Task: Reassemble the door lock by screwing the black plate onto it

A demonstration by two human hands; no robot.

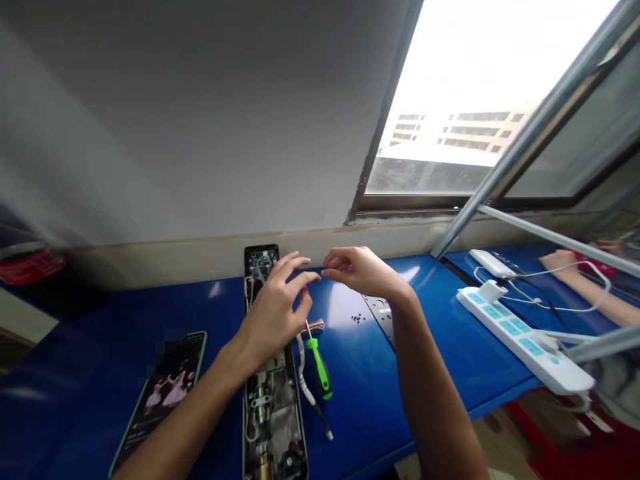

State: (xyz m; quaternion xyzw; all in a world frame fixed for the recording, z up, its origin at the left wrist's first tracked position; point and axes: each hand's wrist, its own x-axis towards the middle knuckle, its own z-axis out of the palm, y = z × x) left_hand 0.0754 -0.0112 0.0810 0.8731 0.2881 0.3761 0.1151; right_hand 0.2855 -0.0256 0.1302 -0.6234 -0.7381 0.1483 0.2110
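Observation:
A long, narrow device housing [277, 427] lies lengthwise before me, its inside exposed with a circuit board, wires and brass-coloured parts. My left hand [280, 300] hovers over its upper half, fingers spread and holding nothing I can see. Just to the right, my right hand [363, 270] has thumb and fingertips drawn together, close to the left fingertips; whatever they may pinch is too small to make out. A green and black screwdriver [320, 370] lies beside the housing, next to a white-wrapped cable [303, 373]. Several small dark screws [358, 319] sit on the blue table.
A perforated metal plate [381, 313] lies partly behind my right forearm. On the left is a phone [170, 393] with its screen lit. A white power strip [525, 340] runs along the right, near a metal frame [480, 193]. Another person's arm [585, 287] shows beyond it.

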